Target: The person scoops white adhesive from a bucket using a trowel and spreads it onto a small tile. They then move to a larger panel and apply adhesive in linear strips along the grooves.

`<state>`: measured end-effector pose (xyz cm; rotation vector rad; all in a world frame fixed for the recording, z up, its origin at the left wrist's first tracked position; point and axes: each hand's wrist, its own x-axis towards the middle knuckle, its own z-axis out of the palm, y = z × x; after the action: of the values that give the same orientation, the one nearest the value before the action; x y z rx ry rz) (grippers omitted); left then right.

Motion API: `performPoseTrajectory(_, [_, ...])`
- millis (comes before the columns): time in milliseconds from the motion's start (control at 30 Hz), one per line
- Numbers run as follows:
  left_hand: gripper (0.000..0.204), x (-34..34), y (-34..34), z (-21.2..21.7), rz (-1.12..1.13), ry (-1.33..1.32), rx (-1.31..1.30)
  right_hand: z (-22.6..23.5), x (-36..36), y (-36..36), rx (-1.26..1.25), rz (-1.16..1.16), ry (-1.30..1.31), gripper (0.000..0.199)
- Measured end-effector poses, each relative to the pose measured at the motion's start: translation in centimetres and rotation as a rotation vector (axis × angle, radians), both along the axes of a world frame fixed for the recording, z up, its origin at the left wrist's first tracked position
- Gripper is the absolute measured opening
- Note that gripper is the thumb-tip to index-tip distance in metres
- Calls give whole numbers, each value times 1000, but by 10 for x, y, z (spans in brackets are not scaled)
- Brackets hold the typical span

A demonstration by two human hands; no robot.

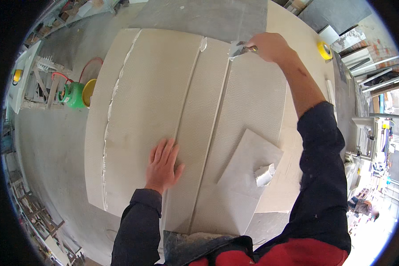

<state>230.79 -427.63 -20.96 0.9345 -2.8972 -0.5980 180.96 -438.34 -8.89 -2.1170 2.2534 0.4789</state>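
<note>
A large pale textured panel (pixel 155 88) lies before me, with long grooves running from near to far. My left hand (pixel 163 164) rests flat on it, fingers spread, just left of the middle groove. At the panel's far edge my right hand (pixel 269 47) grips a putty knife (pixel 240 50). Its blade meets the far end of the right groove (pixel 221 99), where some white paste shows. A small dab of white paste (pixel 203 44) fills the middle groove's far end. Along the left groove runs an uneven line of white paste (pixel 112 95).
On the panel's near right lies a small flat board (pixel 241 162) with a shiny whitish lump (pixel 264 175). A yellow tape roll (pixel 324 50) sits at the far right. A green gas cylinder (pixel 73 95) with a red hose stands to the left. Far right, a person (pixel 363 207) is visible.
</note>
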Motion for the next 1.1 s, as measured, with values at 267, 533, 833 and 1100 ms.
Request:
performPoseTrajectory(267, [68,3,3,-5,10,5,-34,-49,15,60,48,-98,-199,42])
performPoseTrajectory(533, [67,11,4,-8,-6,28,-42,-15,57,36,216,-87,123,43])
performPoseTrajectory(833, [66,8,2,-11,-34,58,-122,46,72,209,-81,-212,-138,38])
performPoseTrajectory(1100, [65,4,4,-14,-65,56,-178,58,178,405,286,-818,-383,40])
